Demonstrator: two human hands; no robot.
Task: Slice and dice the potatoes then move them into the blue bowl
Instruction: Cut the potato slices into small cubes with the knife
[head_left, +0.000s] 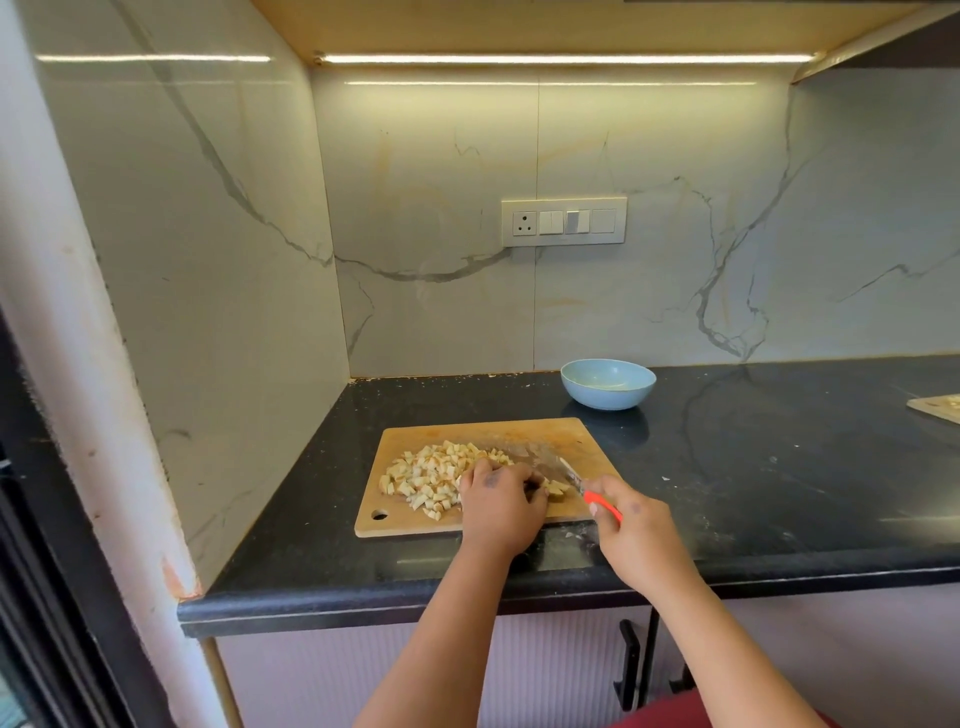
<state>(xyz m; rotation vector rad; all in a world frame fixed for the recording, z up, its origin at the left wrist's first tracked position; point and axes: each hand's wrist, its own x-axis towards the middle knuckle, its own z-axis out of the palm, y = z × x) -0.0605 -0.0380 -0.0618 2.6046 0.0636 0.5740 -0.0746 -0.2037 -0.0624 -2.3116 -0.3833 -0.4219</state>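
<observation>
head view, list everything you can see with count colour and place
cutting board: one, wooden, on the counter in front of the person
potato pieces: a pile, pale yellow, on the board's left half
knife: one, orange handle, over the board's right side
bowl: one, light blue, behind the board near the wall
counter: one, black
switch panel: one, white, on the marble wall
second board: one, wooden, far right edge, partly cut off
left hand: one, steadying potato on the board
right hand: one, grip on the knife

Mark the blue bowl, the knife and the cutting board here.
blue bowl (608, 397): head view, front outer wall.
knife (602, 505): head view, orange handle.
cutting board (519, 434): head view, bare far part.
</observation>
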